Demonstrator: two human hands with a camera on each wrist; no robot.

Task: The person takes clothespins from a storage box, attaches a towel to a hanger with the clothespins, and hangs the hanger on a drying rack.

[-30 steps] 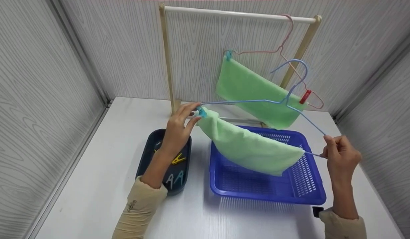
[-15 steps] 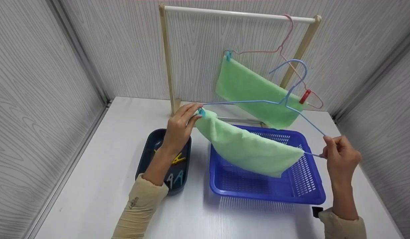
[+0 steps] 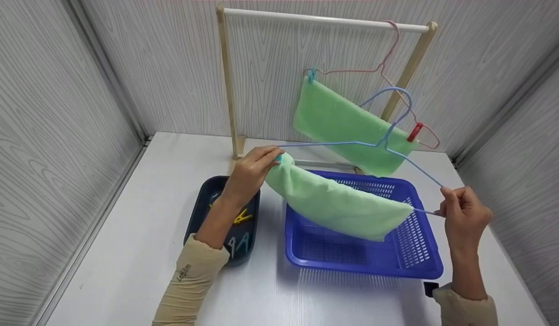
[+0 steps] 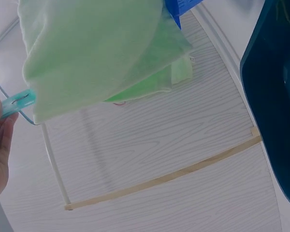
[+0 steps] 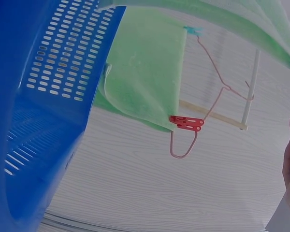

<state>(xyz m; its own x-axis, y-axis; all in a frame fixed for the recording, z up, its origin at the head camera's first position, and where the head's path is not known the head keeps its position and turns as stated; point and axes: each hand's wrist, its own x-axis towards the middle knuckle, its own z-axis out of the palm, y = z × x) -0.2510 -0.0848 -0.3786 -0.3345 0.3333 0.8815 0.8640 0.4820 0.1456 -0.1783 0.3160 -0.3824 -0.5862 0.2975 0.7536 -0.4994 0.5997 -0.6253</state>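
My left hand (image 3: 248,174) pinches a light blue clothespin (image 4: 19,102) at the left corner of a pale green cloth (image 3: 338,203). That cloth is draped over the lower bar of a blue hanger (image 3: 352,143), above the basket. The right hand (image 3: 467,215) grips the hanger's right end, its hook pointing up. Behind, a second green cloth (image 3: 347,122) hangs from a pink hanger (image 3: 388,54), held by a blue clothespin (image 3: 311,75) at one corner and a red clothespin (image 5: 187,123) at the other.
A blue perforated basket (image 3: 365,268) stands under the held cloth. Left of it, a dark tray (image 3: 208,185) holds several clothespins, among them a yellow clothespin (image 3: 243,217). The drying rack (image 3: 325,19) with a white rod stands at the back. A small black object (image 3: 431,289) lies near the right sleeve.
The blue hanger's hook has tilted slightly down and left. My left hand has shifted a little right, its fingers now covering more of the clothespin. The right hand has barely moved.
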